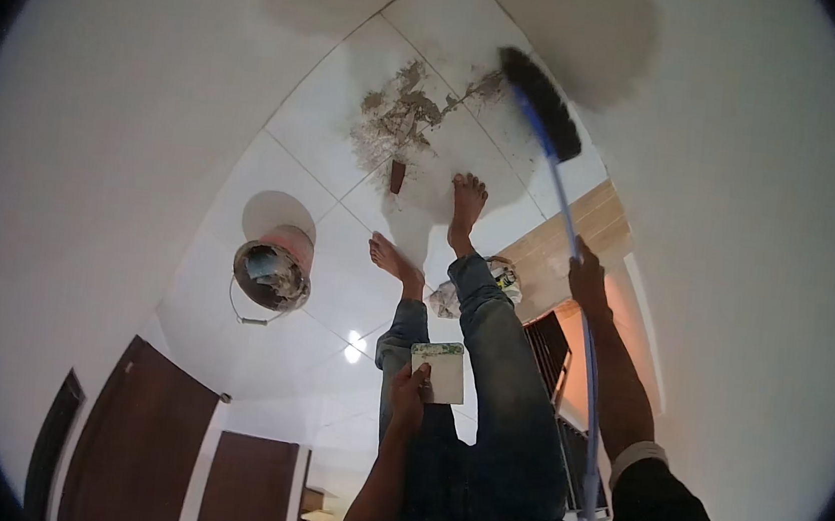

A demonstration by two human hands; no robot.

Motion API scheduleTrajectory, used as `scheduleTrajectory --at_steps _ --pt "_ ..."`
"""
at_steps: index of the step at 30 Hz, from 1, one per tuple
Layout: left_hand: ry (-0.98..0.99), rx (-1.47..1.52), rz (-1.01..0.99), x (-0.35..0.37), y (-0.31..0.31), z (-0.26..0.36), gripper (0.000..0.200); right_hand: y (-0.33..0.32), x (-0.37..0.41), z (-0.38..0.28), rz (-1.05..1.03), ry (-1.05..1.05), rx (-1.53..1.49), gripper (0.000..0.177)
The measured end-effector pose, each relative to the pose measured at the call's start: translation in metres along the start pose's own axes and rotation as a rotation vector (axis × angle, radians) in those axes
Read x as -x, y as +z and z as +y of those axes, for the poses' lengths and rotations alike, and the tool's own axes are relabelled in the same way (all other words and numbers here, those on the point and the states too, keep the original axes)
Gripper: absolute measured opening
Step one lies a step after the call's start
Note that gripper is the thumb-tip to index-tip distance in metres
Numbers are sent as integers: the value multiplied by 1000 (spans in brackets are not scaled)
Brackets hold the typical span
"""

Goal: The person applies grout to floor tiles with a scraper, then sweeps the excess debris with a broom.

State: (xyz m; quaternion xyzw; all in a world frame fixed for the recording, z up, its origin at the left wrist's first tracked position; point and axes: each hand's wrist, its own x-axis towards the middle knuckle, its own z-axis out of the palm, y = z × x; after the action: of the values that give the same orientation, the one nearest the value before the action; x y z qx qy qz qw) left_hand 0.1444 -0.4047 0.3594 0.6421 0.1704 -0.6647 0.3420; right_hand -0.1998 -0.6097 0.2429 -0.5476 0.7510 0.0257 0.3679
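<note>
My right hand (589, 282) is wrapped round the blue handle of a broom (564, 196). Its dark bristle head (543, 107) lies near the foot of the right wall, beside a heap of crumbly grey-brown debris (407, 109) on the floor. In front of my legs, my left hand (411, 391) grips a flat white square piece (444, 376) with a green, speckled upper edge, the thumb lying over its face. A small reddish-brown block (397, 177) sits at the near side of the debris, by my bare feet.
A bucket (273, 275) with a wire handle, its inside smeared, stands left of my feet. A partly hidden bag (504, 279) is behind my right leg. White walls meet beyond the debris. Dark doors (145, 430) are at lower left, a dark railing (548, 348) at right.
</note>
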Motion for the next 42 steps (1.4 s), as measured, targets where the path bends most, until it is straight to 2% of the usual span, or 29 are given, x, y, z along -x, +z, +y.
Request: scheduleTrajectory --at_steps 3,5,6,9,11,12,13,16,17,18,19,21,24,25,27,28,30,32,34,36,37,40,42 --pt "19 -44 43 16 11 32 22 -32 45 -34 -222 272 -126 49" --pt "78 -65 -46 18 9 50 23 -46 69 -40 -43 16 -118 50" --pt "78 -80 -47 14 -1 50 23 -40 65 -33 40 -16 -151 50" --pt "31 -108 -45 9 -29 52 25 -14 37 -25 103 135 -148 49" --pt "-20 -245 -46 7 -34 65 26 29 28 -22 10 228 36 47" --pt "-21 -274 -63 1 -43 70 26 48 36 -19 -48 280 -116 46" --pt "-51 -346 -103 -3 -57 74 27 53 58 -20 -54 240 -204 46" --pt "-39 -536 -165 -3 -104 107 23 49 135 -41 19 179 -268 46" --pt "-81 -436 -165 -3 -121 121 18 43 153 -50 80 152 -227 46" --pt "-125 -339 -160 -3 -135 131 14 51 162 -37 137 216 -227 47" --pt "-136 -363 -159 -2 -149 138 14 61 171 -21 195 279 -231 47" --pt "-128 -68 -105 -6 -166 150 13 79 166 -1 315 352 -211 47" --pt "-124 -161 -149 -5 -182 155 11 107 136 3 153 692 -482 43" --pt "-126 -182 -154 -8 -189 156 11 159 132 30 104 627 -584 42" --pt "-157 -220 -168 -17 -203 156 10 210 146 21 39 555 -930 42" --pt "-167 -245 -173 -15 -202 158 10 210 163 -24 26 545 -1175 43" --pt "-198 -284 -195 -12 -198 162 9 189 196 -82 -2 535 -1308 44" --pt "-221 -326 -235 -6 -190 163 10 122 220 -147 -12 789 -1119 51" --pt "-241 -366 -256 1 -190 160 11 122 257 -126 69 761 -1283 50" --pt "-185 -421 -118 2 -197 151 10 114 271 -104 224 762 -1069 51" --pt "-181 -436 -109 -1 -204 148 10 136 271 -65 327 661 -796 50" --pt "-238 -496 -197 -12 -228 131 9 169 249 -17 391 568 -541 53" --pt "-268 -427 -200 -13 -236 121 8 233 242 -9 257 615 -942 52"
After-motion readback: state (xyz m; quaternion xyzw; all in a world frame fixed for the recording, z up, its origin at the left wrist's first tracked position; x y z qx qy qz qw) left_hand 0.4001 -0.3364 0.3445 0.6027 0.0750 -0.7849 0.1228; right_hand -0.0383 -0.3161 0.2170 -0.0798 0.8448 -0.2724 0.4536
